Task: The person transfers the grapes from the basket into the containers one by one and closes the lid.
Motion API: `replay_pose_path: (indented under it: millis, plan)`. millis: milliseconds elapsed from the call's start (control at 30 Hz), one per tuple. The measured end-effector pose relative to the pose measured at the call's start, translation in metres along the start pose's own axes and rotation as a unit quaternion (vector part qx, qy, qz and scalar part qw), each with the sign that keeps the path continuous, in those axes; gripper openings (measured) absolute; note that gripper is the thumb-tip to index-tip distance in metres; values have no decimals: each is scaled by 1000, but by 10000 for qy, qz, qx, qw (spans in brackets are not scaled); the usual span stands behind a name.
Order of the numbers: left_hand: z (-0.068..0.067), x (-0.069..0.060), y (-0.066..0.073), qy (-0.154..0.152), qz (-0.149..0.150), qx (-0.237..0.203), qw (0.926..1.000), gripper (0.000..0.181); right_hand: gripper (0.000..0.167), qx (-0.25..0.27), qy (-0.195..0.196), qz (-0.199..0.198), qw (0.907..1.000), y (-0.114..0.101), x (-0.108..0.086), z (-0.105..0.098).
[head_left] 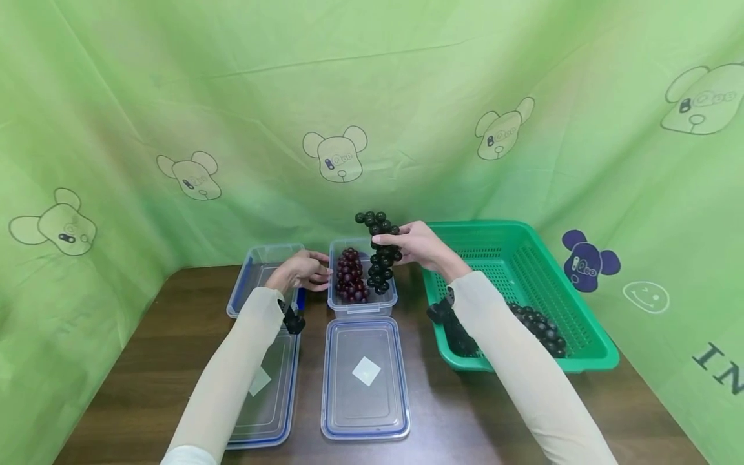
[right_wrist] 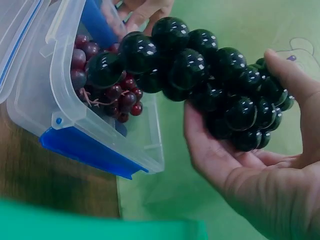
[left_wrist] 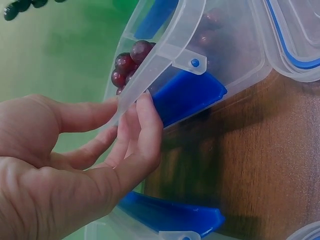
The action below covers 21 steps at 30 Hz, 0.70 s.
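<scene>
My right hand (head_left: 421,247) grips a bunch of dark, nearly black grapes (head_left: 382,255) and holds it over the right side of a clear box (head_left: 363,309). In the right wrist view the dark bunch (right_wrist: 187,70) lies between the thumb and fingers of the hand (right_wrist: 270,185). Red grapes (head_left: 351,278) lie inside the box, on its left side. My left hand (head_left: 303,270) is at the box's left wall; in the left wrist view the hand (left_wrist: 75,165) pinches the clear rim (left_wrist: 145,75) between thumb and fingers.
Another clear box (head_left: 250,278) stands at the left, partly behind my left arm. Two blue-edged lids lie in front, one at the centre (head_left: 366,400) and one at the left (head_left: 273,413). A green basket (head_left: 558,284) with dark grapes (head_left: 543,329) stands at the right, before a green curtain.
</scene>
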State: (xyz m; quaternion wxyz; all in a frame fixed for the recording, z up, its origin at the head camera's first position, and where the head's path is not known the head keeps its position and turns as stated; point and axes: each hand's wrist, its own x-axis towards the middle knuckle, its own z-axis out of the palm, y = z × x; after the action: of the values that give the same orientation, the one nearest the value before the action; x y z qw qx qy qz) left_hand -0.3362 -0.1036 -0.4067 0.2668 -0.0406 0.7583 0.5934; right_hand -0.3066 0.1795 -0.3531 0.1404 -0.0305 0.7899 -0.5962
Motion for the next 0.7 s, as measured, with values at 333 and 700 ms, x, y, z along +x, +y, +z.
replay_pose_path:
  millis: [333,700]
  plan:
    - [-2,-1,2,-21,0,-47,10000,53,72,-278,86,569,9980,5,17,16]
    - [-1,0,0,-45,-14,-40,10000,53,51,-1255,480,701,9884,2,23,38]
